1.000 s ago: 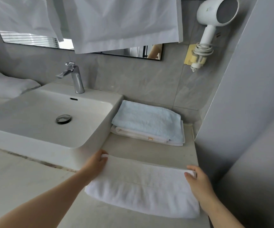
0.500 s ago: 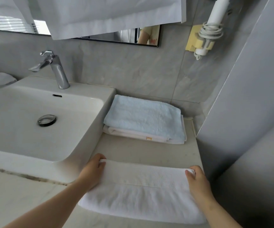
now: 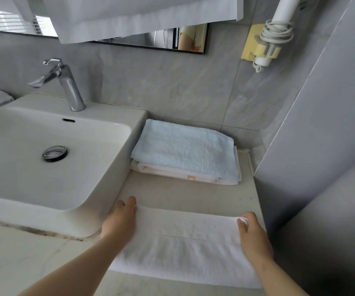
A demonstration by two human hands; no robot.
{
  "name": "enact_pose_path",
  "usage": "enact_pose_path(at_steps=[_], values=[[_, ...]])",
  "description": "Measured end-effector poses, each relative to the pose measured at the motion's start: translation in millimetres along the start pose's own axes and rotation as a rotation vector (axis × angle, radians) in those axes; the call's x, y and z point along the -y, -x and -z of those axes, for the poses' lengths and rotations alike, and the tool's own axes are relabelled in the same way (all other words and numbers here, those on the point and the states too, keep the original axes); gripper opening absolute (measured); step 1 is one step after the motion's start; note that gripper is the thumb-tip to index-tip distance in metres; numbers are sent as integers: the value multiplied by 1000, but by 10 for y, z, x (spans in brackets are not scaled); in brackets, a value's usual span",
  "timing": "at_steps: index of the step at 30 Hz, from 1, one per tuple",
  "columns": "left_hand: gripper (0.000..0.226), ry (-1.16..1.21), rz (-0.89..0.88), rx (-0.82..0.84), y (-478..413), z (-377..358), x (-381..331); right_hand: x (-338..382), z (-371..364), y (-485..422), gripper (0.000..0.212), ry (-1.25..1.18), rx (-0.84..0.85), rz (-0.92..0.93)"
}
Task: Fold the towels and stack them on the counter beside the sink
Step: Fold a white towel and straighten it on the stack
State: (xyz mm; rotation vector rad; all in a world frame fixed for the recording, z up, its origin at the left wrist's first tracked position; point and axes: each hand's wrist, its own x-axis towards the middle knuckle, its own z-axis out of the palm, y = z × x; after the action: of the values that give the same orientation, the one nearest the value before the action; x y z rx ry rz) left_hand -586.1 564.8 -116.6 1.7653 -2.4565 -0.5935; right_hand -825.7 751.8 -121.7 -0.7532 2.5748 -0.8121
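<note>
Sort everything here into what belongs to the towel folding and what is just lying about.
Belongs to the job: white towel, gripped at its far corners by the left hand and right hand; light blue towel stacked on a folded white towel; counter.

Just there: sink, faucet, hair dryer, mirror, hanging white cloth.

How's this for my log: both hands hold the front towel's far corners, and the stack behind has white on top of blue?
Reversed: the head view shows the blue towel on top of the folded white towel. The left hand and right hand do hold the front towel at its far corners.
</note>
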Motion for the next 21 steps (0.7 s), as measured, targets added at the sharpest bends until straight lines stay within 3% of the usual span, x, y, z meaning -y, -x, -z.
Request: enact_pose_path(at_steps=[11, 15, 21], values=[[23, -104, -34, -68, -32, -29, 35, -7, -100, -18, 7, 85, -75, -22], [27, -153, -58, -70, -51, -43, 82, -14, -112, -4, 22, 151, -73, 1], [25, -137, -39, -26, -77, -32, 40, 6, -108, 12, 24, 227, -52, 10]])
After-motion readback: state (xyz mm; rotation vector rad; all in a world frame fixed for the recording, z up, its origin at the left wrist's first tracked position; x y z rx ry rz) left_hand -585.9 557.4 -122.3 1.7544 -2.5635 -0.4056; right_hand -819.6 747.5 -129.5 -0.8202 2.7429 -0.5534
